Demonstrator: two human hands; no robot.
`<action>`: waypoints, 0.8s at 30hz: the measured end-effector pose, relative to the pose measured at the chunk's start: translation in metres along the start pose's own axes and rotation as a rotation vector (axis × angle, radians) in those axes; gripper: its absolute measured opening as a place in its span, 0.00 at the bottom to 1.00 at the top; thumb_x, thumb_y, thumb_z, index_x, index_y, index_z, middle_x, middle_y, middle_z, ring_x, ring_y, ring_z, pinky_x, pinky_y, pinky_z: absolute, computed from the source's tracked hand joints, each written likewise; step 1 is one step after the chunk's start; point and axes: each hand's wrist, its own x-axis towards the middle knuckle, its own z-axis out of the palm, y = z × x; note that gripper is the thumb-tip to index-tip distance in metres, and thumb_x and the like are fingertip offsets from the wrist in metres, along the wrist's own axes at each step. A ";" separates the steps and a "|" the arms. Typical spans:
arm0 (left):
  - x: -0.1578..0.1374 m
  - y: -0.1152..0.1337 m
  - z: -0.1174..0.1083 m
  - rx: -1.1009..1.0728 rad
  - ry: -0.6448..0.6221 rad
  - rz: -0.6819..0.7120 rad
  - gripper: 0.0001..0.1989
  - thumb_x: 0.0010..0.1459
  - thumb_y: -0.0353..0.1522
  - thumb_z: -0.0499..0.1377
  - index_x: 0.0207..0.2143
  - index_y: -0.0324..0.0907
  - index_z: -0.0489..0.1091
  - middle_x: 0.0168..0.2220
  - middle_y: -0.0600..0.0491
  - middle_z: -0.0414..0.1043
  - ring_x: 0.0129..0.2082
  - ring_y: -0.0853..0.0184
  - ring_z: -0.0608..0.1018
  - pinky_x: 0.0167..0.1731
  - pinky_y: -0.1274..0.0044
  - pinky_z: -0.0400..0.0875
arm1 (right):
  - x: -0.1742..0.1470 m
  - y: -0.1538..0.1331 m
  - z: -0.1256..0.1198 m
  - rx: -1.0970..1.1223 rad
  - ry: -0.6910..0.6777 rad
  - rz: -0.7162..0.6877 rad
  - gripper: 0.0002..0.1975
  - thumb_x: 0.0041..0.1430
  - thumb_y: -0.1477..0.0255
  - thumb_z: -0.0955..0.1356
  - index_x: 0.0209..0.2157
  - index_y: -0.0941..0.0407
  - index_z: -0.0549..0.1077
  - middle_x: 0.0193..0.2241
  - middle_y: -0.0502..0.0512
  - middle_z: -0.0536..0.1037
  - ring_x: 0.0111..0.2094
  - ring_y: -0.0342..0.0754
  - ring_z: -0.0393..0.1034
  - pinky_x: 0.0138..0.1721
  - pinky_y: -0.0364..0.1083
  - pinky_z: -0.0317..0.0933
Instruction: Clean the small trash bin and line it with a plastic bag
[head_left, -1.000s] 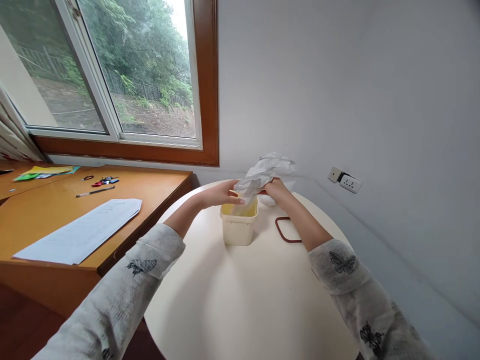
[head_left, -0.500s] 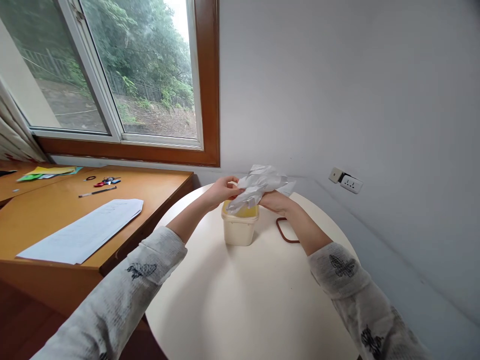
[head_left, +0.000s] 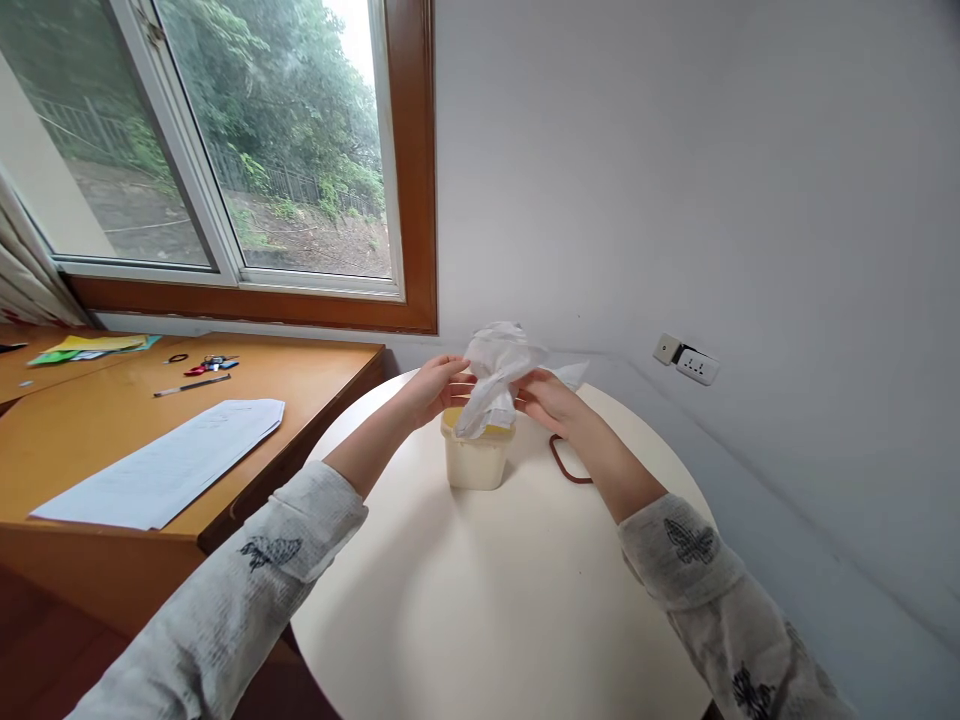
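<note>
Between my two hands is a thin, crumpled white plastic bag (head_left: 495,375), held just above a small cream bin (head_left: 477,462). The lower end of the bag hangs in front of the bin's yellowish opening and partly covers it. From the left, my left hand (head_left: 439,388) grips the bag's edge, fingers curled. On the other side my right hand (head_left: 551,400) has its fingers closed on the bag. A brown rounded ring frame (head_left: 559,462) lies on the round white table (head_left: 480,590), partly behind my right forearm.
On the wooden desk (head_left: 330,375) to the left lie white paper sheets (head_left: 169,465), a pen (head_left: 191,385), a bunch of keys (head_left: 212,366) and coloured papers (head_left: 90,346). Another pale translucent sheet (head_left: 571,374) is behind my right hand. The wall has a socket (head_left: 697,366).
The bag has swung from lying sideways to hanging more upright, shifting a little left. My right hand has come out from under it to its right side.
</note>
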 end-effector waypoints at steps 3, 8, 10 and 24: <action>-0.015 0.005 0.013 -0.030 -0.098 0.011 0.23 0.52 0.46 0.56 0.47 0.47 0.58 0.36 0.50 0.72 0.32 0.64 0.77 0.33 0.70 0.71 | 0.004 0.003 0.009 -0.056 0.045 -0.018 0.12 0.41 0.71 0.72 0.32 0.56 0.74 0.34 0.53 0.77 0.37 0.48 0.69 0.39 0.47 0.64; -0.021 0.000 0.025 0.171 0.053 0.234 0.35 0.45 0.38 0.65 0.54 0.49 0.55 0.41 0.50 0.71 0.35 0.64 0.76 0.35 0.71 0.71 | 0.009 0.005 0.016 -0.118 0.203 0.044 0.06 0.42 0.72 0.71 0.26 0.58 0.74 0.28 0.53 0.76 0.33 0.46 0.69 0.36 0.47 0.65; -0.016 -0.004 0.022 0.132 0.187 0.271 0.24 0.44 0.35 0.65 0.45 0.41 0.66 0.36 0.50 0.73 0.32 0.65 0.75 0.33 0.73 0.71 | 0.009 0.006 0.012 -0.103 0.245 0.037 0.05 0.44 0.71 0.70 0.25 0.58 0.73 0.27 0.53 0.76 0.32 0.46 0.69 0.35 0.47 0.65; -0.032 -0.030 -0.041 -0.372 0.340 -0.033 0.08 0.56 0.31 0.56 0.36 0.37 0.71 0.34 0.48 0.75 0.31 0.68 0.77 0.31 0.78 0.74 | -0.040 0.025 -0.055 0.390 0.430 -0.044 0.08 0.55 0.74 0.62 0.33 0.54 0.73 0.34 0.51 0.78 0.39 0.45 0.72 0.40 0.43 0.67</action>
